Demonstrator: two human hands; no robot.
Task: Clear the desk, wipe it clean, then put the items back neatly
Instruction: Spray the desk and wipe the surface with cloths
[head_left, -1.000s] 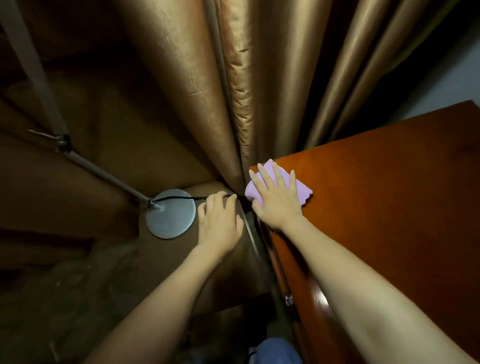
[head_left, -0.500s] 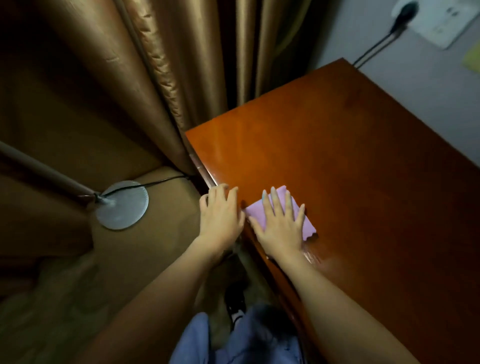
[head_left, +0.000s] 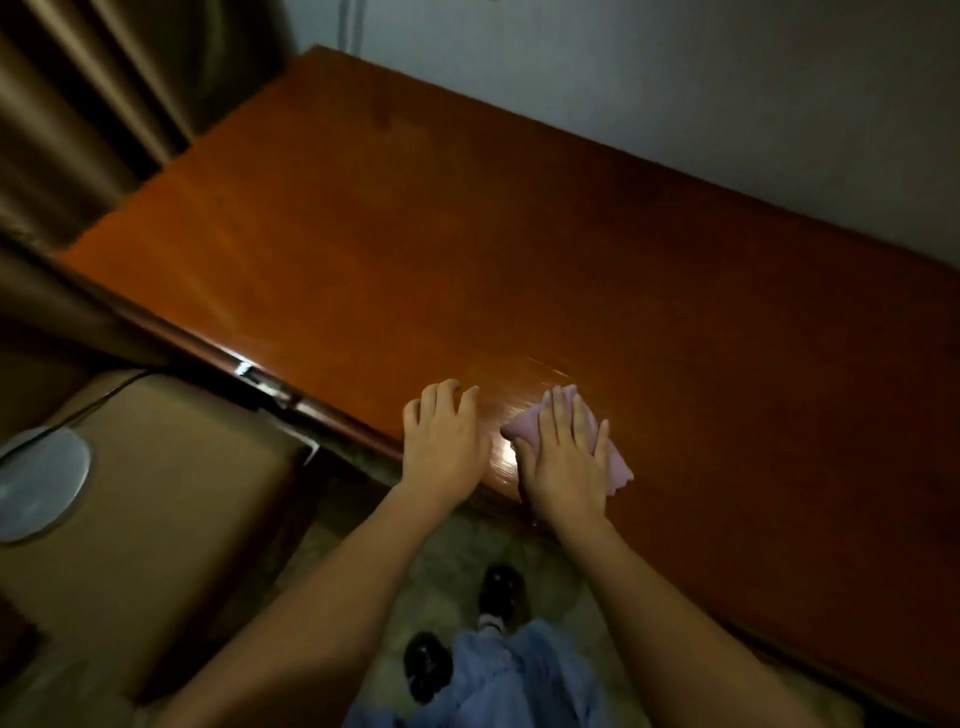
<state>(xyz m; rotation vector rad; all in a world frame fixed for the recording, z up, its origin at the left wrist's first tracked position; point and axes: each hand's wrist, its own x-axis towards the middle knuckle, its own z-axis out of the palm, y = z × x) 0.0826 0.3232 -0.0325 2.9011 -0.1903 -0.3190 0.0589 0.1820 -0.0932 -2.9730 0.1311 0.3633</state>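
no legible text, labels or signs

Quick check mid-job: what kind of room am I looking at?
Probably a bedroom or home study: a glossy reddish-brown wooden desk against a plain pale wall, with brown curtains beside it.

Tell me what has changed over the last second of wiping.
The right hand has slid the pink cloth from the desk's corner by the curtain along the near edge, away from the curtain. The left hand came along, moving from beside the desk onto its edge. Unchanged: the right palm stays flat on the cloth, and nothing else lies on the desk.
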